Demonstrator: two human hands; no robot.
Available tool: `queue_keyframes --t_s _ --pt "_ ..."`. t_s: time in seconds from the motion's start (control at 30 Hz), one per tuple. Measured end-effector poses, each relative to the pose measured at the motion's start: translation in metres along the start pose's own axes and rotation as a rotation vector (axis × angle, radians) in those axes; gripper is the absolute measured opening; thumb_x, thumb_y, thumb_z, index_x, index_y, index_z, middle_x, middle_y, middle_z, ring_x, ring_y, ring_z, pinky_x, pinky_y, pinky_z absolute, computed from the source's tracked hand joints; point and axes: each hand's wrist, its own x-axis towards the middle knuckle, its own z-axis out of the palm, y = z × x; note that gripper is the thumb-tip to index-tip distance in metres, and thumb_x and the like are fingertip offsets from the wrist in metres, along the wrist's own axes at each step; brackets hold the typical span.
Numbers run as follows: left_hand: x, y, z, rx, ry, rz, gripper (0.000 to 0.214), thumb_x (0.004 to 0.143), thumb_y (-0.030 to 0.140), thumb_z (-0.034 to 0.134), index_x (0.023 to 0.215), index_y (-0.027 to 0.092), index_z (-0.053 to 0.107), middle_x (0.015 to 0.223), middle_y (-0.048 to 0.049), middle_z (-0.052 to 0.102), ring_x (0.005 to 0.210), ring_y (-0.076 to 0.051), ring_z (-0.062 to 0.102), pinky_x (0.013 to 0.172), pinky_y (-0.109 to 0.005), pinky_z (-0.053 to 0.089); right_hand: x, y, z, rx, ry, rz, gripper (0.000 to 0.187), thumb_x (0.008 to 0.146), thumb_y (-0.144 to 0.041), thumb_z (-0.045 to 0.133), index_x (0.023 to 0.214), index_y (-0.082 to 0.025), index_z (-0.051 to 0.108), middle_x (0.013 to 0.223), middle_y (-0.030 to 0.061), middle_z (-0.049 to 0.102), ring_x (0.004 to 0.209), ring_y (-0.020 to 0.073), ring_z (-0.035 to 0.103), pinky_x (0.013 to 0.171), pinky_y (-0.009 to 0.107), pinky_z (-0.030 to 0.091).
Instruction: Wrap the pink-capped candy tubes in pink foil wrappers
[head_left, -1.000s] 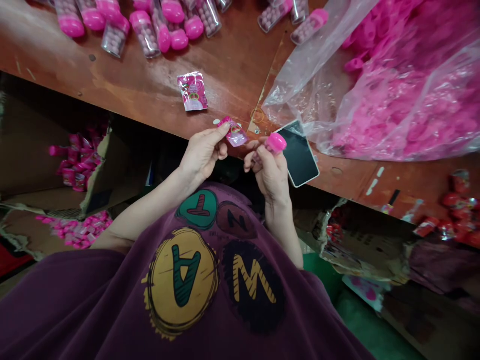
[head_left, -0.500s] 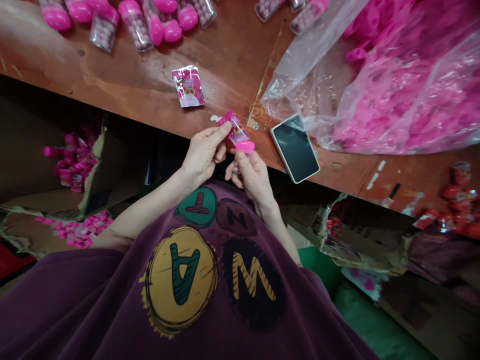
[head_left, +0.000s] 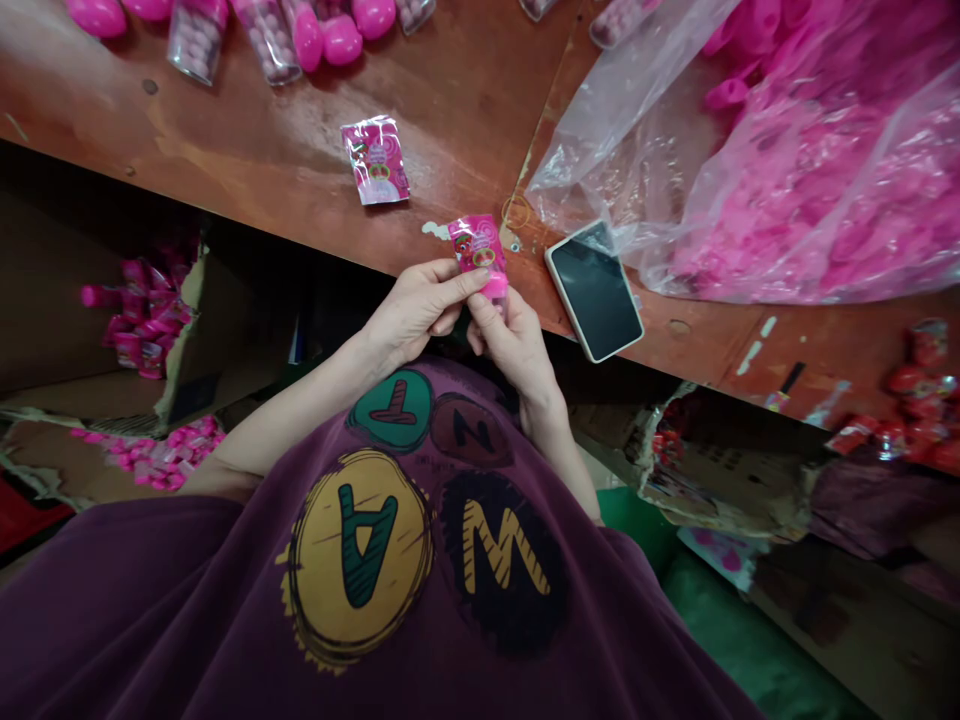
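In front of my chest, at the table's near edge, both hands are close together. My right hand (head_left: 517, 345) is closed around a small clear candy bottle with a pink cap (head_left: 496, 286); its lower part is hidden by the fingers. My left hand (head_left: 421, 308) pinches the lower end of a shiny pink printed wrapper (head_left: 478, 240), thumb against the cap. The wrapper stands up beyond the cap; how far it goes over the cap I cannot tell. A second flat pink printed wrapper (head_left: 376, 160) lies on the table beyond my left hand.
A phone (head_left: 596, 290) lies right of my hands, beside a clear bag of pink plastic parts (head_left: 810, 220). Several pink-capped candy bottles (head_left: 196, 40) lie along the far side. Below left, a cardboard box (head_left: 184, 330) holds wrapped pink pieces. Red wrapped items (head_left: 919, 390) sit far right.
The left hand has moved right and down the wrapper to the cap, and the wrapper now stands more upright. The right hand stays around the bottle. The view has shifted slightly.
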Motion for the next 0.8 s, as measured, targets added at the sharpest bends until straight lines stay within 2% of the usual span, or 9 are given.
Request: queue_keyframes --t_s 0.07,0.13,0.23,0.3,0.37,0.43,0.53,0.7,0.8 --pt "0.001 -0.001 -0.002 -0.011 -0.027 -0.009 0.040 0.085 0.048 0.092 0.076 0.017 0.068 0.052 0.0069 0.049 0.037 -0.002 0.034 0.041 -0.022 0.020 0.000 0.000 -0.002 -0.042 0.022 -0.035 0.047 0.093 -0.068 0.075 0.093 -0.026 0.054 0.061 -0.0093 0.048 0.050 0.0074 0.044 0.048 0.022 0.036" --pt "0.002 0.000 -0.003 -0.030 -0.024 0.008 0.043 0.087 0.048 0.091 0.073 0.017 0.064 0.049 0.0082 0.045 0.037 -0.002 0.033 0.041 -0.021 0.022 -0.003 0.003 -0.004 -0.029 0.031 -0.057 0.047 0.092 -0.065 0.078 0.111 -0.028 0.056 0.071 -0.0080 0.054 0.055 0.0082 0.049 0.050 0.022 0.041" --pt "0.002 0.003 -0.005 -0.043 0.003 0.026 0.045 0.088 0.048 0.090 0.073 0.018 0.061 0.048 0.0093 0.044 0.036 -0.001 0.031 0.041 -0.020 0.024 -0.008 0.011 -0.004 0.035 0.025 -0.082 0.058 0.099 -0.065 0.069 0.141 -0.034 0.044 0.081 -0.0063 0.059 0.056 0.0096 0.050 0.049 0.023 0.044" --pt "0.002 0.005 -0.005 -0.020 -0.010 0.006 0.045 0.089 0.049 0.089 0.073 0.017 0.060 0.048 0.0092 0.045 0.035 -0.001 0.032 0.041 -0.020 0.025 -0.011 0.015 -0.001 0.038 0.053 -0.125 0.060 0.101 -0.065 0.065 0.147 -0.034 0.040 0.087 -0.0038 0.061 0.061 0.0110 0.054 0.054 0.024 0.050" --pt "0.001 0.007 -0.005 0.003 -0.034 -0.017 0.045 0.090 0.051 0.087 0.074 0.017 0.061 0.048 0.0089 0.046 0.035 -0.001 0.032 0.041 -0.019 0.026 -0.013 0.017 0.001 0.031 0.095 -0.163 0.065 0.100 -0.064 0.067 0.151 -0.035 0.038 0.096 -0.0010 0.063 0.068 0.0124 0.059 0.059 0.027 0.056" --pt "0.000 0.009 -0.006 0.013 -0.051 -0.032 0.046 0.090 0.052 0.086 0.074 0.017 0.061 0.047 0.0090 0.045 0.034 -0.002 0.032 0.041 -0.019 0.026 -0.014 0.016 0.004 0.069 0.078 -0.126 0.069 0.100 -0.065 0.065 0.156 -0.037 0.035 0.097 -0.0006 0.063 0.065 0.0126 0.057 0.055 0.028 0.054" --pt "0.000 0.011 -0.007 0.011 -0.064 -0.034 0.045 0.093 0.050 0.084 0.073 0.017 0.062 0.048 0.0080 0.046 0.035 -0.002 0.033 0.041 -0.019 0.026 -0.014 0.013 0.007 0.168 -0.010 -0.015 0.069 0.103 -0.068 0.056 0.161 -0.039 0.031 0.086 -0.0034 0.059 0.053 0.0115 0.046 0.045 0.026 0.045" --pt "-0.002 0.006 -0.007 0.011 -0.048 -0.039 0.038 0.094 0.046 0.084 0.078 0.015 0.068 0.053 0.0045 0.056 0.036 -0.001 0.035 0.040 -0.019 0.023 -0.011 0.012 0.014 0.148 0.093 -0.063 0.078 0.096 -0.066 0.071 0.159 -0.037 0.036 0.097 -0.0001 0.062 0.064 0.0121 0.054 0.053 0.026 0.050" --pt "-0.006 -0.003 -0.004 -0.004 -0.065 -0.036 0.041 0.091 0.047 0.087 0.076 0.013 0.069 0.058 0.0008 0.063 0.036 -0.001 0.039 0.039 -0.020 0.022 -0.010 0.009 0.012 0.240 0.057 0.011 0.073 0.097 -0.066 0.068 0.158 -0.037 0.039 0.087 -0.0034 0.056 0.056 0.0101 0.043 0.044 0.023 0.038"
